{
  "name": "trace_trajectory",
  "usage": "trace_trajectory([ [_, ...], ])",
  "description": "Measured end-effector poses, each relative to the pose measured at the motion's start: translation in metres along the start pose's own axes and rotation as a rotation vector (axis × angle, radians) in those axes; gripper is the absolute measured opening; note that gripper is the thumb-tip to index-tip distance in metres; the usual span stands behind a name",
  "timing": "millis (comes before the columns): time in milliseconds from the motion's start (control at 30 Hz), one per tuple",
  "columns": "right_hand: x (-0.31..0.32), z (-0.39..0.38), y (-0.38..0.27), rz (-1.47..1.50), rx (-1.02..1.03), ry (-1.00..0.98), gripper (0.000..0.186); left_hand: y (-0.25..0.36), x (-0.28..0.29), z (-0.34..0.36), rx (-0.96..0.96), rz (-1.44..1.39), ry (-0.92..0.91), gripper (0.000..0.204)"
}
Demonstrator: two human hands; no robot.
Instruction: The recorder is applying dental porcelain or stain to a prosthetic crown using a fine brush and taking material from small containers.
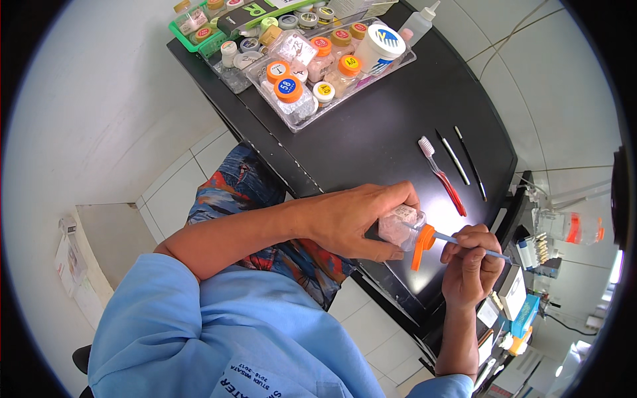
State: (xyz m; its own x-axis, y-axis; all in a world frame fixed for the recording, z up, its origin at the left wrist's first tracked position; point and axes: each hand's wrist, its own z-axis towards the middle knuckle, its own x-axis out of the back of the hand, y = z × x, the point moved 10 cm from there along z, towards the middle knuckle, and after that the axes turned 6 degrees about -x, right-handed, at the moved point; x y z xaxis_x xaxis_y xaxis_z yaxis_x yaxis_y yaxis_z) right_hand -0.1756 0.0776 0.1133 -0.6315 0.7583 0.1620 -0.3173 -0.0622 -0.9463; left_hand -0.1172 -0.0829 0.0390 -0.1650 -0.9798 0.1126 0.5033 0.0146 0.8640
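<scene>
My left hand [361,222] grips a small clear jar [401,227] of pale pink material, tilted toward the right, with its orange lid [422,251] flipped open and hanging down. In my right hand [472,259] is a slim light-blue tool [446,239], its far end reaching into the jar's mouth. On the black desk [345,146] just beyond lie a red toothbrush [448,189], a white pen-like stick [456,159] and a thin dark tool [472,166], side by side.
Clear trays [292,123] and a green basket [182,33] crowd the far left of the desk with several lidded jars. A squeeze bottle [416,28] stands behind them. At right are boxes [511,290], a blue box [524,315] and a clear bottle [570,227].
</scene>
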Motion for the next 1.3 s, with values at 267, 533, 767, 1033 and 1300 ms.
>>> trace_trajectory([
  [267, -0.003, 0.000, 0.002, -0.040, -0.015, -0.047, 0.031, -0.002, 0.001, 0.000, 0.077, -0.078, -0.010, 0.069],
  [533, -0.014, 0.001, 0.004, -0.071, -0.065, -0.137, 0.031, -0.002, -0.001, -0.002, 0.101, -0.041, -0.022, 0.070],
  [767, -0.017, 0.002, 0.003, -0.105, -0.080, -0.130, 0.032, -0.002, 0.003, 0.000, 0.107, -0.038, 0.007, 0.070],
  [1033, -0.007, 0.001, 0.000, -0.081, -0.078, 0.010, 0.030, -0.003, 0.006, 0.000, 0.113, -0.037, 0.044, 0.069],
  [1300, 0.000, 0.000, -0.002, -0.052, -0.074, 0.089, 0.032, 0.007, 0.002, 0.003, 0.009, 0.061, 0.007, 0.063],
])
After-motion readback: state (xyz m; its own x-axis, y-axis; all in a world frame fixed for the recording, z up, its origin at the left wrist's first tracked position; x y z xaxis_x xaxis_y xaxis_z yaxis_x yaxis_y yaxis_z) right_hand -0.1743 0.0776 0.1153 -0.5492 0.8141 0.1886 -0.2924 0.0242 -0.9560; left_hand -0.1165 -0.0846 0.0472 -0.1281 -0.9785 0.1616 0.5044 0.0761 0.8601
